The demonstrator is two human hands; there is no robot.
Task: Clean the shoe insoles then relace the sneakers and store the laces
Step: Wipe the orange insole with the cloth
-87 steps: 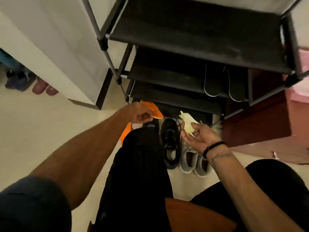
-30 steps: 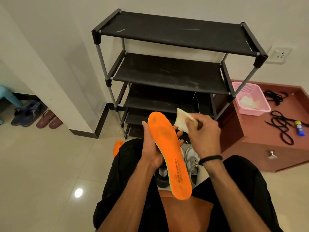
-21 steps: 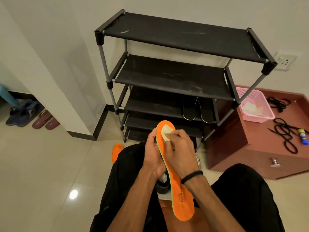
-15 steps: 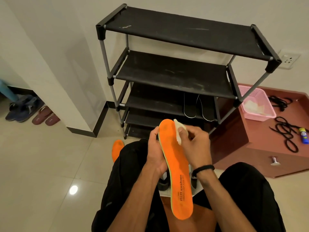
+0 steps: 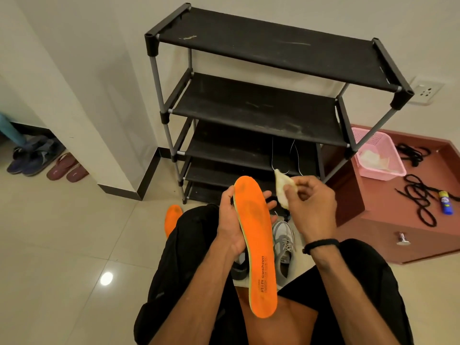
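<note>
Insole (image 5: 256, 242) in left hand (image 5: 230, 225), cloth (image 5: 281, 189) beside

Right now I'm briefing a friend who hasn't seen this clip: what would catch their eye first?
The bright orange insole, held upright by the left hand at centre, stands out first. Just right of it, the right hand pinches a pale cloth, clear of the insole. Behind them stands a black shoe rack, with a pink basket and black laces on the reddish cabinet at right.

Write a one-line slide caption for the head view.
Seated before a black shoe rack, the left hand holds an orange insole upright while the right hand pinches a pale wipe beside it.
</note>
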